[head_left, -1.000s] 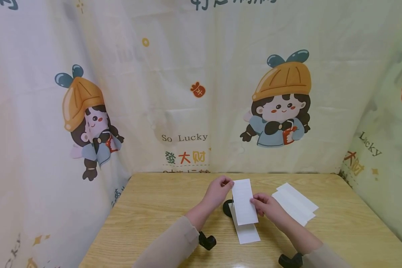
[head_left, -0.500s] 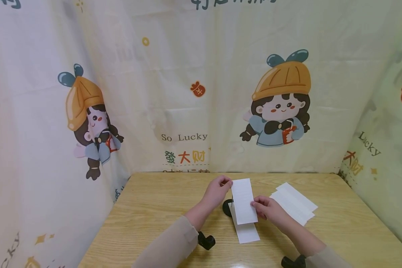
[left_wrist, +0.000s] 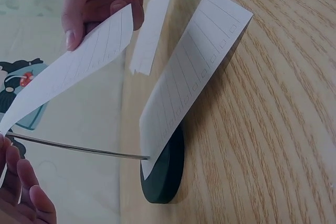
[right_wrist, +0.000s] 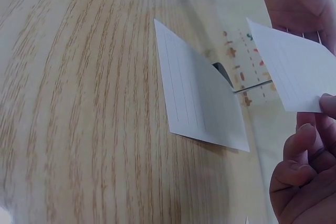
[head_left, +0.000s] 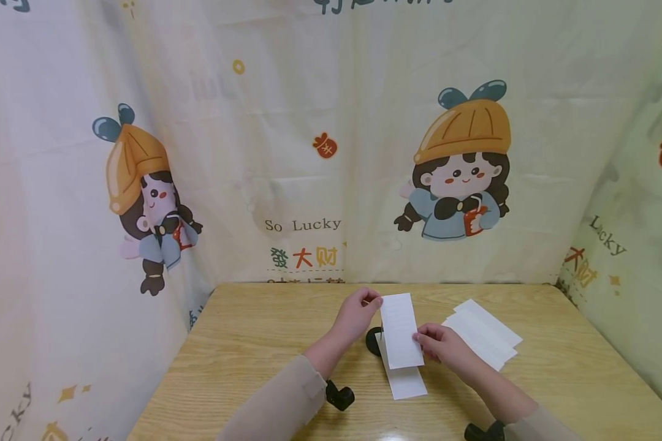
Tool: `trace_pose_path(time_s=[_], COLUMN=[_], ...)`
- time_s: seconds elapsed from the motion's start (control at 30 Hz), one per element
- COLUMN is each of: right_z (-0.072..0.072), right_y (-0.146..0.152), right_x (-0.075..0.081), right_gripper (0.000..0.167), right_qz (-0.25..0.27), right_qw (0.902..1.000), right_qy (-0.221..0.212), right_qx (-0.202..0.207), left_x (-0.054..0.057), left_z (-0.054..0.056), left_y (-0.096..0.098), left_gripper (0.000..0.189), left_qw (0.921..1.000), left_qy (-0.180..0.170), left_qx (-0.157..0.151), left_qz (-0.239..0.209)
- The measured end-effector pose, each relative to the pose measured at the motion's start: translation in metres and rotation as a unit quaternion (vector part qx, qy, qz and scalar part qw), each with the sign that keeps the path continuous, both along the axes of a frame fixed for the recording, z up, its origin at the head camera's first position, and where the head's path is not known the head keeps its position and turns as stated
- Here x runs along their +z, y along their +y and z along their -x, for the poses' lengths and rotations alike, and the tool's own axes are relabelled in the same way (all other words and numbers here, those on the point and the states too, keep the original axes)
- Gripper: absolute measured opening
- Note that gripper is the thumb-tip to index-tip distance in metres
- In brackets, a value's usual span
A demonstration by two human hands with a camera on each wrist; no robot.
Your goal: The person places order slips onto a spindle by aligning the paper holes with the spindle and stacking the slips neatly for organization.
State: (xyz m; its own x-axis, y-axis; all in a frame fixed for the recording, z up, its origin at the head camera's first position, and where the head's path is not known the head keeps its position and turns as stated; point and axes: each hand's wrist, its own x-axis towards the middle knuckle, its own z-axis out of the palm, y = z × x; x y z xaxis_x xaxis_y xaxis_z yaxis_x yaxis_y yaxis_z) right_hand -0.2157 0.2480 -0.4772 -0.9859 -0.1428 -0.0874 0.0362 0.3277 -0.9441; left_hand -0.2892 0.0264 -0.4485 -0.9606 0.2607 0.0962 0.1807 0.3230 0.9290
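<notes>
My left hand [head_left: 357,315] pinches the far left corner of a white lined paper slip [head_left: 401,331]. On the slip's right edge, the thumb and fingers of my right hand [head_left: 444,346] grip it. The slip is held up at the top of a thin metal spike [left_wrist: 79,147], which rises from a round black base [head_left: 372,342]. Lower down, a second lined slip [left_wrist: 184,77] with small checkboxes is pierced by the spike near one end. It slants out over the base, its other end toward me. In the left wrist view, the left fingertips meet the paper right at the spike's tip.
Several white slips [head_left: 482,334] lie overlapping on the wooden table [head_left: 265,324], to the right of my right hand. A printed curtain [head_left: 364,184] stands along the table's back edge and both sides. Black wrist mounts [head_left: 339,397] sit under my forearms.
My right hand has slid slightly down along the slip's right edge. The left hand, the held slip and the spike stay nearly as they were.
</notes>
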Motion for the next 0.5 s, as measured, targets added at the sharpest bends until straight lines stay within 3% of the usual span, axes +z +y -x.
trace_pose_path(time_s=[0.5], right_z=[0.001], right_y=[0.0008], right_x=[-0.0058], right_gripper=[0.023], right_qz=[-0.012], right_qw=[0.9999], right_qy=[-0.002], right_qx=[0.007], left_x=[-0.0037], left_z=[-0.003], left_y=[0.001], left_gripper=[0.009], left_qw=[1.0], left_qy=[0.001], left_qx=[0.003], left_qz=[-0.009])
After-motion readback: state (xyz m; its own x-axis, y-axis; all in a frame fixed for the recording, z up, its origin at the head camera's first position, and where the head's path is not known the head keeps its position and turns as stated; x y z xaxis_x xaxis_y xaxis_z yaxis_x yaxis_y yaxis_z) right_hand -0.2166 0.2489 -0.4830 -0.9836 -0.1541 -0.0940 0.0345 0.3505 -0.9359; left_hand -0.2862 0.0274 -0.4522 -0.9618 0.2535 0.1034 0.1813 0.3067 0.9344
